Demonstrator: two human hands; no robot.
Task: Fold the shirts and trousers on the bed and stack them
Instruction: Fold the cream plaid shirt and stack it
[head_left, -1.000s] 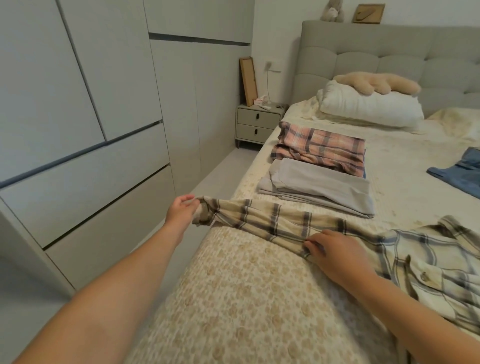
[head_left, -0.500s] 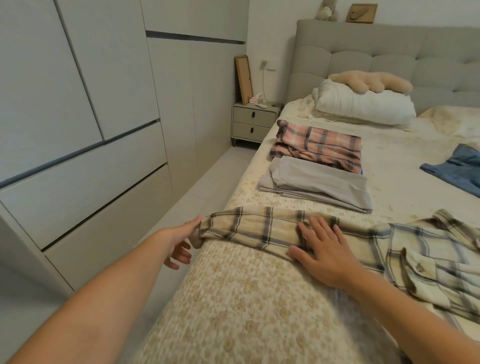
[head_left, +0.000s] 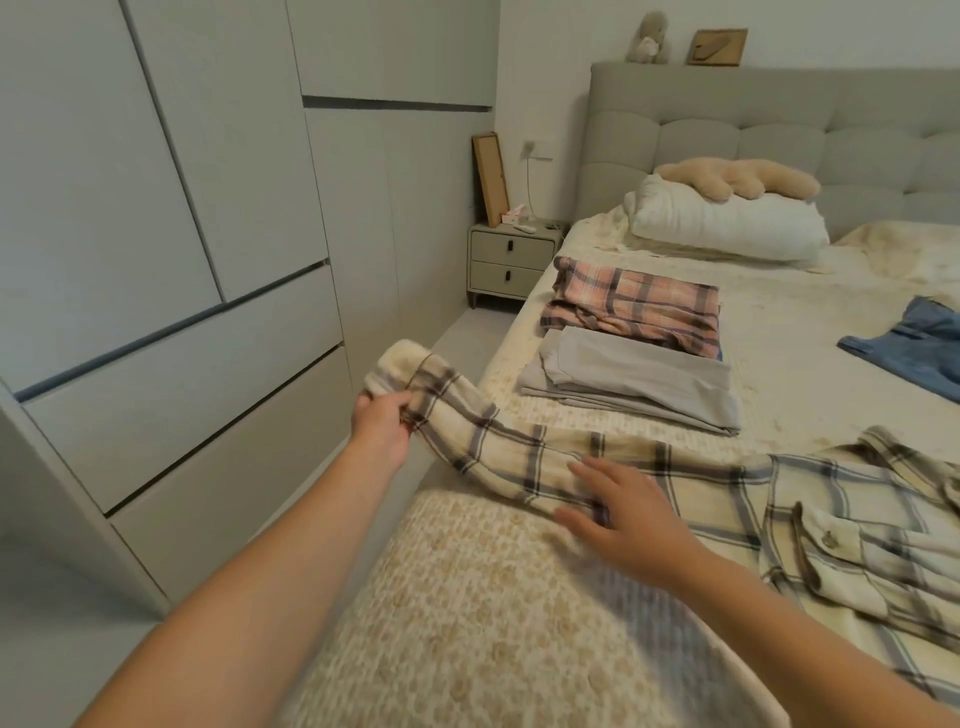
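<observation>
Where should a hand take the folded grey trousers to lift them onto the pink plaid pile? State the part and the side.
Take the folded grey trousers along their long near edge, coming from the foot of the bed, probably with fingers slid flat underneath. They lie flat in loose layers, so a pinch from above would likely lift only the top layer. The pink plaid pile sits close against their far edge.

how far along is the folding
Done: folded pink plaid garment and folded grey trousers lie side by side. In hand: cream plaid shirt, left hand gripping its sleeve, right hand flat on it. Left: crumpled blue denim garment, then stacking.
</observation>
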